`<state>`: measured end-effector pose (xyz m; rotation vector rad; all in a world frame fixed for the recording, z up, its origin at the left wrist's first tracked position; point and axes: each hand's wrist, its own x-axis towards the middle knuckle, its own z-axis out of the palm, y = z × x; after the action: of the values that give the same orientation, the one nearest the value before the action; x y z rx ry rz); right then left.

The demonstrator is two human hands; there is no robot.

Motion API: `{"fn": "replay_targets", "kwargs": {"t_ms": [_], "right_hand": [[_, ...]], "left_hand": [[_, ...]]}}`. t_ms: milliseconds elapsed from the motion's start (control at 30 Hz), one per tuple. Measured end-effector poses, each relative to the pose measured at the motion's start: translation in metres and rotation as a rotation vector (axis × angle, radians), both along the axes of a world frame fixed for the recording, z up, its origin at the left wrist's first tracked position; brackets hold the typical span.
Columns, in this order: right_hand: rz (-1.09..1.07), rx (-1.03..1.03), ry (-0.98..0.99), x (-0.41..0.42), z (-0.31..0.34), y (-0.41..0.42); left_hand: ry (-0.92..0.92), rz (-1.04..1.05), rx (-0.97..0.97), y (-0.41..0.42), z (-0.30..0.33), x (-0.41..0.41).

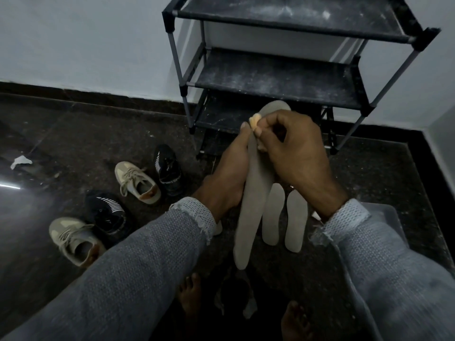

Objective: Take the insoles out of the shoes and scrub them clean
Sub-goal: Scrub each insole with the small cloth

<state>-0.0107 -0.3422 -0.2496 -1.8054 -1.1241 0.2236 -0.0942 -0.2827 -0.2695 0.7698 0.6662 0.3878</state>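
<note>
Your right hand is closed, its fingertips pinching a small pale-orange scrubbing piece against the upper face of a grey insole. What that piece is made of cannot be told. Your left hand grips the same insole from its left edge, fingers running along the side and thumb up near the orange piece. You hold the insole lengthwise in the air, toe end pointing away from you toward the rack and heel end hanging near your knees.

Two more insoles lie flat on the dark floor just right of the held one, side by side and nearly parallel, partly hidden by your right wrist.

To the left on the floor stand four shoes: two beige lace-up shoes and two black shoes with white stripes, loosely scattered. A scrap of white paper lies farther left.

A black-shelved shoe rack stands against the wall behind your hands. Your bare feet show at the bottom edge.
</note>
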Motion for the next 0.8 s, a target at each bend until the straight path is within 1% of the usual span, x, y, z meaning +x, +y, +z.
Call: {"fn": "replay_targets", "kwargs": {"t_ms": [67, 133, 267, 333, 400, 533, 600, 733, 800], "right_hand": [[-0.072, 0.035, -0.037, 0.006, 0.000, 0.001], [-0.073, 0.045, -0.005, 0.006, 0.001, 0.002], [0.105, -0.044, 0.107, -0.007, 0.002, -0.001], [0.152, -0.080, 0.128, -0.007, 0.002, -0.002], [0.111, -0.061, 0.099, -0.001, 0.002, -0.004], [-0.065, 0.010, 0.014, 0.010, 0.001, -0.006], [-0.021, -0.018, 0.012, 0.005, 0.000, -0.006], [0.178, -0.127, 0.015, -0.014, 0.000, -0.010], [0.152, -0.128, -0.038, -0.010, 0.000, -0.012]], "left_hand": [[0.007, -0.018, -0.017, -0.004, -0.002, 0.002], [0.009, 0.002, 0.007, -0.002, -0.004, 0.003], [0.043, 0.078, 0.052, 0.008, -0.002, -0.002], [0.054, 0.075, 0.070, 0.010, -0.001, -0.004], [0.058, 0.055, 0.062, 0.008, 0.001, -0.003], [0.071, 0.029, 0.060, 0.004, 0.001, -0.001], [0.060, 0.027, 0.071, 0.006, 0.001, -0.002], [0.062, 0.055, 0.102, 0.014, 0.001, -0.007], [0.054, 0.058, 0.082, 0.012, 0.006, -0.008]]}}
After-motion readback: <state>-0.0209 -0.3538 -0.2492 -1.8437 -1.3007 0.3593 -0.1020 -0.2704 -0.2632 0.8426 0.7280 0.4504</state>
